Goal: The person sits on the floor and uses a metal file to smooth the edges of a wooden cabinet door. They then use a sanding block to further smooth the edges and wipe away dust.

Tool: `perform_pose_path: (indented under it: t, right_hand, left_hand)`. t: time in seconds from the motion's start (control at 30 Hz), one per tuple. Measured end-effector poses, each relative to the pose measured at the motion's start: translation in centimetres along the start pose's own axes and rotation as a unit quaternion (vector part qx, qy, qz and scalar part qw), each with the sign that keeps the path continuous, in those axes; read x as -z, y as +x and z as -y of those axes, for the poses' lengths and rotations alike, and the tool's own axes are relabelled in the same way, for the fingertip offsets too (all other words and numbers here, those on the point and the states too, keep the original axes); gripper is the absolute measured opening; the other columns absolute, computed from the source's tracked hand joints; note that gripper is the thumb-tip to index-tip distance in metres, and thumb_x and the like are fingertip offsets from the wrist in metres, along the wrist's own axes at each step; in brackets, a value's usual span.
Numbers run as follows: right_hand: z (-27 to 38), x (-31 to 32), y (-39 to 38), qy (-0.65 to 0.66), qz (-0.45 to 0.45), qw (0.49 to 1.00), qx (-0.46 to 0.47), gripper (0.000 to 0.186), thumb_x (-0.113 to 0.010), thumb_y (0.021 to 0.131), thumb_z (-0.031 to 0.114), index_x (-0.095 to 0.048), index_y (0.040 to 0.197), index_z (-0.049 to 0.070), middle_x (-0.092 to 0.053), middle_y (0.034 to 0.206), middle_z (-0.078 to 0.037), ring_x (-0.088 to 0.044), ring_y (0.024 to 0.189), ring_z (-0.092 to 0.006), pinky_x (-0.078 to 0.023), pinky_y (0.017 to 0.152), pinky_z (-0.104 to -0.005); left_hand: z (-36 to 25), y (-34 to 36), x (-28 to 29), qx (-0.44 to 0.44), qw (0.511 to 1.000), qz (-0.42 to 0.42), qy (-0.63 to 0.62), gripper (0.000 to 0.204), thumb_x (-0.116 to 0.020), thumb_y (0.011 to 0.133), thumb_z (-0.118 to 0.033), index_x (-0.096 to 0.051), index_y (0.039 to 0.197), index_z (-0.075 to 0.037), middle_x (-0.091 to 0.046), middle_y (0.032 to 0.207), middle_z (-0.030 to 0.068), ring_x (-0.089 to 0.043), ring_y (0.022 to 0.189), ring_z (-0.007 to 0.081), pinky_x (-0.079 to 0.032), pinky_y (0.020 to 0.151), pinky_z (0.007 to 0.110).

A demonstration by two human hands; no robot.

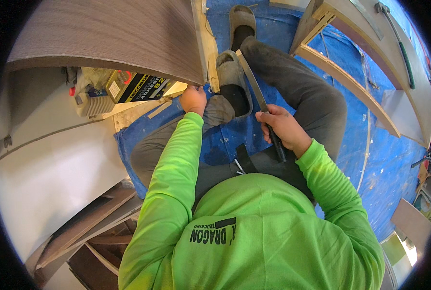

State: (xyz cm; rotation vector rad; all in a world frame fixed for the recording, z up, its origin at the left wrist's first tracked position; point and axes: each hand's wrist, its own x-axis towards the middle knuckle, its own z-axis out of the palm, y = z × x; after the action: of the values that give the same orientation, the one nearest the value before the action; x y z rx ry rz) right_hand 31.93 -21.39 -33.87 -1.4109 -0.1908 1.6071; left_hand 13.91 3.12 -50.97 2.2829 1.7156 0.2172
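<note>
Holding flat-bladed tool (pixel 259 93) in right hand (pixel 285 128), left hand (pixel 193 100) at panel (pixel 119 38).

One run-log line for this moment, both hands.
left hand: at brown panel corner | right hand: gripping black-handled flat-bladed tool, tip apart from panel | hammer: on wooden frame

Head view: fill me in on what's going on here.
A person's right hand holds a long, flat, black-handled tool, its blade clear of the brown wood-grain panel. The left hand is at that panel's near corner, its grip partly hidden. A blue tarp spreads below, and a green-handled hammer lies off to the right.
</note>
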Motion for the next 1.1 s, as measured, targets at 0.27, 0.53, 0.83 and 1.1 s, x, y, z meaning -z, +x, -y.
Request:
perform_pose_path:
  t: [0.27, 0.53, 0.83, 1.1]
  right_hand:
    - [-0.1, -0.2, 0.1, -0.016, 0.004, 1.0, 0.006, 0.018, -0.062, 0.1, 0.021, -0.056, 0.093, 0.005, -0.054, 0.062, -0.004, -0.054, 0.048, -0.0159, -0.043, 0.044, -0.0298]
    - [-0.4, 0.1, 0.4, -0.008, 0.0, 1.0, 0.006, 0.019, -0.063, 0.099, 0.021, -0.056, 0.093, 0.004, -0.054, 0.062, -0.004, -0.055, 0.049, -0.0164, -0.043, 0.045, -0.0301]
    - [-0.2, 0.0, 0.3, -0.023, -0.008, 1.0, -0.007, 0.018, -0.063, 0.099, 0.02, -0.056, 0.094, 0.004, -0.054, 0.062, -0.004, -0.055, 0.049, -0.0164, -0.043, 0.045, -0.0302]
    - [-0.2, 0.1, 0.3, -0.017, -0.004, 1.0, -0.004, 0.018, -0.062, 0.099, 0.02, -0.056, 0.094, 0.004, -0.054, 0.063, -0.004, -0.055, 0.05, -0.0166, -0.044, 0.045, -0.0305]
  left_hand:
    - [0.7, 0.2, -0.8, -0.037, 0.999, -0.013, 0.026, 0.03, -0.071, 0.086, -0.035, -0.072, 0.088, -0.006, -0.075, 0.089, 0.0143, -0.071, 0.084, 0.0357, -0.05, 0.08, 0.048]
    - [-1.1, 0.4, -0.1, 0.043, 0.995, 0.071, 0.06, 0.047, -0.073, 0.082, -0.046, -0.071, 0.096, -0.002, -0.074, 0.095, 0.0193, -0.07, 0.095, 0.0384, -0.054, 0.082, 0.05]
    - [-0.2, 1.0, -1.5, 0.016, 1.0, 0.009, 0.003, 0.048, -0.073, 0.078, -0.048, -0.071, 0.097, -0.004, -0.074, 0.09, 0.0206, -0.071, 0.085, 0.0405, -0.056, 0.075, 0.05]
    - [-0.9, 0.7, -1.1, 0.067, 0.997, 0.022, -0.017, 0.049, -0.07, 0.079, -0.048, -0.073, 0.097, -0.003, -0.073, 0.091, 0.0228, -0.07, 0.09, 0.0418, -0.055, 0.081, 0.049]
